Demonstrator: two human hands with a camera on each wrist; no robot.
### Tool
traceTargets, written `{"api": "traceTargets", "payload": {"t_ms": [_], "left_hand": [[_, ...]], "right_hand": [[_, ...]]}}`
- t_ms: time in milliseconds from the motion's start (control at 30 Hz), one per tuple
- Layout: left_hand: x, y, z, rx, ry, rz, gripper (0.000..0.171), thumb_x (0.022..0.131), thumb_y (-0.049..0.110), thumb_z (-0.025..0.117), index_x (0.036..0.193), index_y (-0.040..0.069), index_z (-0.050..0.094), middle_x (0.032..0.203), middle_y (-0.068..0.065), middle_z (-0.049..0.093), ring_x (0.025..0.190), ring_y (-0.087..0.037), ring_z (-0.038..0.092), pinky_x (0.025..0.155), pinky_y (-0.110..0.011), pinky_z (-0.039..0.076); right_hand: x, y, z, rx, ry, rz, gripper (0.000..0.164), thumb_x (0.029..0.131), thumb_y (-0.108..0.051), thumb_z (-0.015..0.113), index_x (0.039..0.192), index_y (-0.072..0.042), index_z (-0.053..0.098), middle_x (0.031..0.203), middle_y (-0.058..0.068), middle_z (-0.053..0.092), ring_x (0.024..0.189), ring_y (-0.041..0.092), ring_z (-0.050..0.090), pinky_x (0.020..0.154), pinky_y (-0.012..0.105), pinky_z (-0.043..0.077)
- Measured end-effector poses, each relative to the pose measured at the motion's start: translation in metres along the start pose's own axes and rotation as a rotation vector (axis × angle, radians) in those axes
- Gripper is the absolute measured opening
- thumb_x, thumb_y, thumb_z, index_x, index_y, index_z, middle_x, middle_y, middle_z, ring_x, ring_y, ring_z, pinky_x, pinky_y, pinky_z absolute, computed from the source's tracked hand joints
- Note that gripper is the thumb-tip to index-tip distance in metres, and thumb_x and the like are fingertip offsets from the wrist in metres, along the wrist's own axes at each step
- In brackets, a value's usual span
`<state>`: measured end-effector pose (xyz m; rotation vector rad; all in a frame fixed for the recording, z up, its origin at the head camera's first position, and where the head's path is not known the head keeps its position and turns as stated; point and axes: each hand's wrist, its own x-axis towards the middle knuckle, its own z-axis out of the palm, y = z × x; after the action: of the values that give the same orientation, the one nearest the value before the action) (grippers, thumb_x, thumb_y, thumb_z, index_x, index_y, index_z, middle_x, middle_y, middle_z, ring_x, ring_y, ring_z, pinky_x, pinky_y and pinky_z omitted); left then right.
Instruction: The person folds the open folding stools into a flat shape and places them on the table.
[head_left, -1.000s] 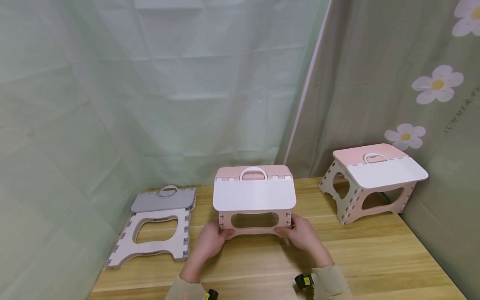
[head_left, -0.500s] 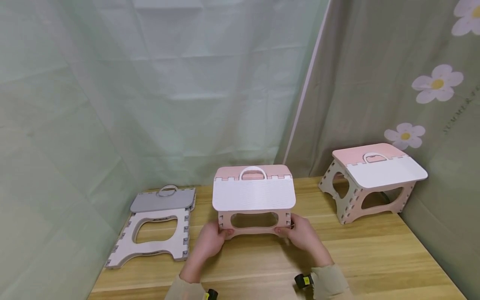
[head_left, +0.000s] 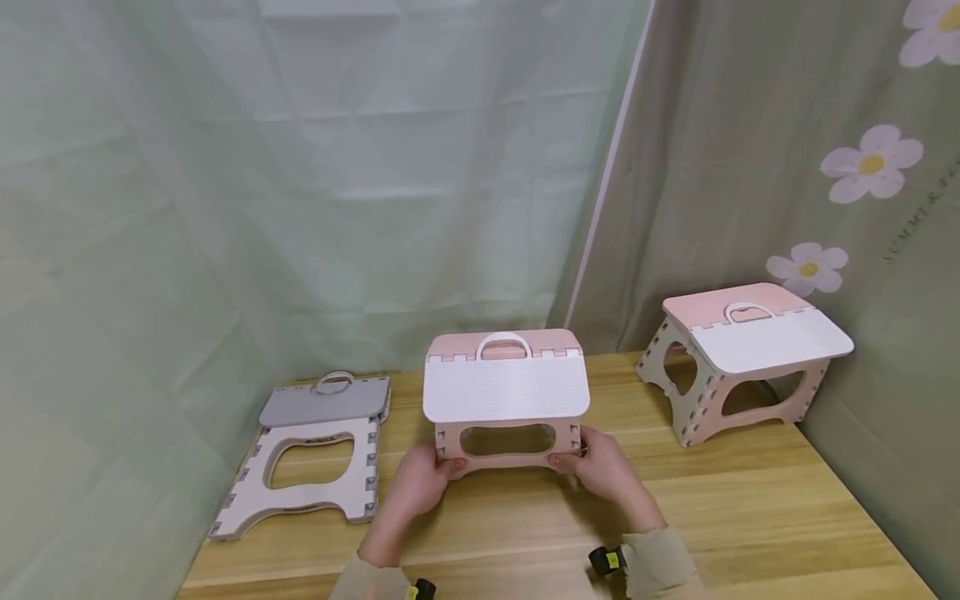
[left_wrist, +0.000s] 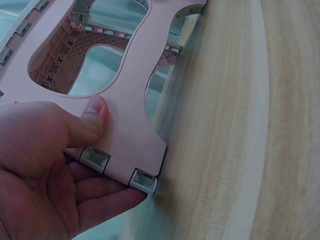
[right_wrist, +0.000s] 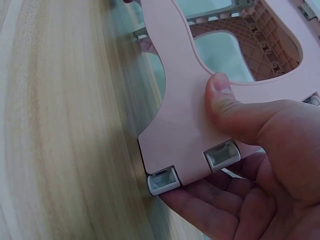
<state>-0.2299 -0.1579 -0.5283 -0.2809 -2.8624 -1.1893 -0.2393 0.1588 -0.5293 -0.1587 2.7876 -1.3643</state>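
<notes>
An unfolded folding stool with a pink and white top and a white handle stands on the wooden table, centred in the head view. My left hand grips the lower left corner of its pink front panel, thumb on the front face and fingers curled behind the side. At the opposite lower corner my right hand holds the panel the same way. Both wrist views show the thumbs pressed on the pink panel beside its oval opening, with grey hinge pieces along the edge.
A folded grey and white stool lies flat at the table's left. Another unfolded pink and white stool stands at the right, near the flowered curtain. A pale green curtain hangs behind the table.
The view has shifted very slightly. Both hands keep the same hold on the middle stool, and the stools show no visible movement.
</notes>
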Motion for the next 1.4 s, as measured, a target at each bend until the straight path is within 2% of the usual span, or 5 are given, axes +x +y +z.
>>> {"api": "traceTargets", "payload": {"t_ms": [1400], "left_hand": [[-0.0011,0.0003,-0.0005,0.024,0.008,-0.004,0.023,0.101,0.023,0.076,0.108,0.002,0.071,0.090,-0.003,0.069,0.074,-0.015,0.057,0.068,-0.037,0.051]], "right_hand": [[-0.0019,-0.0020,-0.0006,0.002,-0.006,-0.010,0.036,0.090,-0.028,0.089,0.115,-0.008,0.073,0.097,0.002,0.073,0.082,0.019,0.060,0.072,0.039,0.051]]}}
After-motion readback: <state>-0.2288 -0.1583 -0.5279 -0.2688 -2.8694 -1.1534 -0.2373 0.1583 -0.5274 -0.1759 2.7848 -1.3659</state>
